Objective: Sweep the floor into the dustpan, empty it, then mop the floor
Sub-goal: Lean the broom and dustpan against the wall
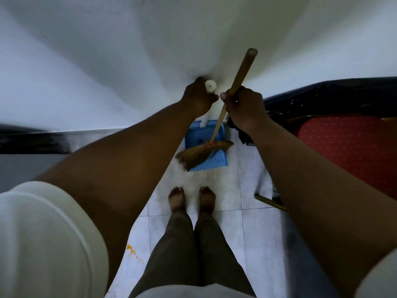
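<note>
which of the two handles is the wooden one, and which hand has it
The broom handle, gripped by the right hand, is the brown wooden one. The dustpan handle in the left hand is white, rising from the blue pan.

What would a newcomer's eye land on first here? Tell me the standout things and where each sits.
First, the blue dustpan on the white tiled floor ahead of the bare feet, with the broom's straw bristles lying across it. Next, the two hands at centre: the right hand grips the wooden broom handle, the left hand the dustpan's white handle. A red dotted chair seat sits at right.
</note>
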A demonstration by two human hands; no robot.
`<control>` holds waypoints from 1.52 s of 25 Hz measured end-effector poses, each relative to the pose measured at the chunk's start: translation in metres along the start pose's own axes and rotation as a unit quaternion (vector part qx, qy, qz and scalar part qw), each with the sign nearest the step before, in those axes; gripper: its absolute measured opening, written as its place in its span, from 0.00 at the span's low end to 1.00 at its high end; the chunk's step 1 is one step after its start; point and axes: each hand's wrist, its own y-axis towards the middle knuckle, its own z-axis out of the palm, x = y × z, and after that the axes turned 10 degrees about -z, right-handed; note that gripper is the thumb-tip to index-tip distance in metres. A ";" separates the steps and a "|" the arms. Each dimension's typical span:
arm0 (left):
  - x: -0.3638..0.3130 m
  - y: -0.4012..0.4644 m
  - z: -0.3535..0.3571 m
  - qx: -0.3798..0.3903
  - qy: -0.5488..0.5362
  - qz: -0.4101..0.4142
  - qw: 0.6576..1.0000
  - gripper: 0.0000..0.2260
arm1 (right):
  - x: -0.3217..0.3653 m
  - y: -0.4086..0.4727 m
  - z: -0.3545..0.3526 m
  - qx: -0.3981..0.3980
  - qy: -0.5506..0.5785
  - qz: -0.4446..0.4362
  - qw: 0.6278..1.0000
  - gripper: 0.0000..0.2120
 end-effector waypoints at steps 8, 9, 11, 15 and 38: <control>-0.003 0.000 0.012 -0.025 -0.041 0.006 0.999 0.22 | -0.013 0.027 0.010 0.028 -0.091 0.012 0.995 0.22; -0.005 0.000 0.013 -0.030 -0.041 0.004 0.999 0.21 | -0.014 0.029 0.011 0.032 -0.096 0.015 0.995 0.21; -0.007 -0.001 0.015 -0.046 -0.035 0.002 0.998 0.20 | -0.016 0.032 0.011 0.039 -0.087 0.025 0.995 0.20; 0.000 -0.005 0.017 -0.083 -0.036 0.011 0.996 0.18 | -0.015 0.036 0.013 0.055 -0.087 0.020 0.994 0.19; 0.031 -0.042 -0.019 -0.065 -0.017 -0.015 0.998 0.33 | 0.018 -0.014 0.005 0.083 -0.028 0.087 0.992 0.24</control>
